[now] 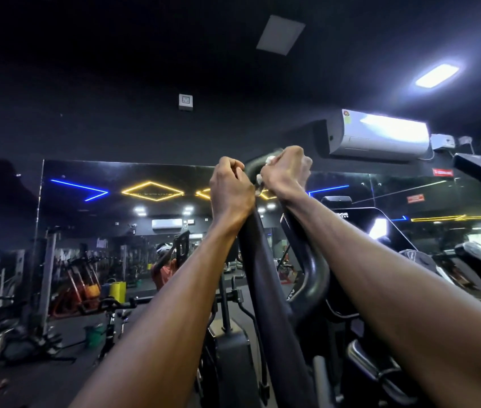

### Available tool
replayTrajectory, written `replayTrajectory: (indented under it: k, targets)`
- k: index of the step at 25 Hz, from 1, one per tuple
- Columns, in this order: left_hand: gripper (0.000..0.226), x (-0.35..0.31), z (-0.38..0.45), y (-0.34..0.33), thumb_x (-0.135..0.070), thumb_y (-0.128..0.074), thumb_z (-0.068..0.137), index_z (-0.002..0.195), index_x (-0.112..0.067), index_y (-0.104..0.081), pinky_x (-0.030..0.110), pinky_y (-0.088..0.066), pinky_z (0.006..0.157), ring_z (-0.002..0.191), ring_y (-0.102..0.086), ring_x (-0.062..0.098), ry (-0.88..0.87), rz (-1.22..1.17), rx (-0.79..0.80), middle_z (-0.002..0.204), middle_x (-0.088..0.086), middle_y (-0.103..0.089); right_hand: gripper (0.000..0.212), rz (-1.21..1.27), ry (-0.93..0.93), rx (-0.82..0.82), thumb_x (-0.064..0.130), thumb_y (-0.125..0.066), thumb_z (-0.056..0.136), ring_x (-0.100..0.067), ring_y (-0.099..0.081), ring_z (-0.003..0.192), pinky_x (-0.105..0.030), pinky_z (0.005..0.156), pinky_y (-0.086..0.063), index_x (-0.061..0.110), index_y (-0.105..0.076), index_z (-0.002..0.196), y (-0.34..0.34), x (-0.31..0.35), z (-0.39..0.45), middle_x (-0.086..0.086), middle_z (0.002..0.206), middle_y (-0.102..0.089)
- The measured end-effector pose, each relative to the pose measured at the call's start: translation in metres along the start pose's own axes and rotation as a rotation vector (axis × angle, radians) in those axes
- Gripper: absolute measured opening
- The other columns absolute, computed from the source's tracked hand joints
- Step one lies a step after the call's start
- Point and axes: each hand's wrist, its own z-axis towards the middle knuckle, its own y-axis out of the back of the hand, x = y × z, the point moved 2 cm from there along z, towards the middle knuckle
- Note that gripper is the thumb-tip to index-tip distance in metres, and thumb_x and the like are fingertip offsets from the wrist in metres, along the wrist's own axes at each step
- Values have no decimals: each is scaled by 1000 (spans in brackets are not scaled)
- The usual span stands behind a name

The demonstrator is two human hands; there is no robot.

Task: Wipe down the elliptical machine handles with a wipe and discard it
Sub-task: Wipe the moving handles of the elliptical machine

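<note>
The white wipe [264,169] sat just right of the frame's centre, bunched against the curved top of the black elliptical handle [265,254], with only small scraps of it showing at the edge of the right hand [286,172]. That hand was clenched around the wipe and the handle's upper bend, knuckles toward the camera. The left hand [230,187] was closed around the same handle just below and to the left, fingers curled over the bar, close beside the right hand. Both bare forearms ran up from the bottom of the frame to meet there. The handle dropped from the hands down toward the lower centre, and a second dark bar [310,275] curved away to its right. Behind the hands, a wall mirror [115,201] across the middle left reflected blue and yellow light strips and rows of gym equipment. An air conditioner [380,135] hung on the dark wall at the upper right, under a bright ceiling light [436,75]. A yellow bin [117,290] stood on the floor at the lower left.
</note>
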Motion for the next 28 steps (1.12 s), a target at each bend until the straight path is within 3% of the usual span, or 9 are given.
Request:
replayTrajectory:
  k: [2, 4, 8, 12, 14, 16, 20, 25, 28]
  targets:
    - [14, 1, -1, 0, -9, -47, 96, 97, -11, -60, -1, -33, 58, 84, -54, 13, -17, -10, -5, 97, 5, -63, 8, -48, 1, -9, 3, -63, 80, -36, -62, 85, -36, 71, -51, 2, -62, 72, 2, 6, 7, -12, 78, -58]
    - [14, 2, -1, 1, -9, -47, 96, 97, -10, -62, 0, -33, 58, 85, -55, 14, -22, -14, 2, 97, 6, -65, 10, -98, 32, 109, 7, -60, 80, -36, -56, 81, -30, 67, -43, 2, -60, 72, 0, 7, 10, -11, 77, -53]
    - [15, 0, -1, 2, -10, -47, 97, 97, -11, -61, 4, -33, 54, 86, -56, 14, 1, 2, -3, 97, 4, -64, 15, -29, -20, 154, 15, -61, 79, -26, -60, 79, -23, 67, -46, 2, -68, 80, 3, 5, 15, -12, 87, -63]
    - [14, -2, -4, 4, -9, -47, 98, 99, -10, -61, 1, -36, 56, 83, -54, 12, -4, 8, 21, 98, 5, -63, 2, -82, -49, 507, 3, -61, 74, -17, -55, 57, -22, 49, -42, 2, -63, 73, 14, 13, 21, -12, 70, -58]
    - [13, -2, -4, 4, -12, -47, 99, 99, -12, -60, 6, -37, 54, 82, -54, 11, 8, 6, 28, 99, 4, -63, 11, -179, 118, 453, 11, -65, 76, -19, -63, 67, -23, 55, -48, 3, -71, 79, 25, 17, 34, -13, 75, -68]
    - [12, -3, -6, 5, -15, -47, 100, 101, -14, -59, 10, -33, 53, 81, -54, 10, 28, 23, 34, 100, 3, -63, 16, -395, 370, 316, 17, -66, 78, -34, -66, 87, -29, 68, -52, 9, -73, 90, 29, 20, 37, -17, 91, -68]
    - [13, -2, -6, 5, -17, -46, 100, 103, -16, -59, 14, -30, 53, 82, -54, 12, 34, 69, 29, 99, 1, -63, 20, -785, 735, 393, 3, -59, 82, -40, -57, 100, -39, 67, -46, 4, -63, 102, 15, 3, 15, -17, 104, -56]
    - [14, -5, -8, 5, -17, -45, 98, 99, -18, -59, 26, -39, 64, 84, -57, 18, 41, 92, 10, 97, 1, -66, 21, -920, 930, 498, 3, -54, 86, -31, -52, 94, -49, 73, -54, 8, -67, 102, 10, -10, 18, -4, 97, -36]
    - [14, -9, -11, 7, -19, -44, 99, 100, -19, -58, 32, -45, 67, 84, -58, 20, 49, 114, 25, 97, 0, -64, 20, -1085, 974, 584, 5, -53, 89, -34, -52, 106, -47, 85, -52, 7, -64, 105, 5, -6, 12, -10, 117, -45]
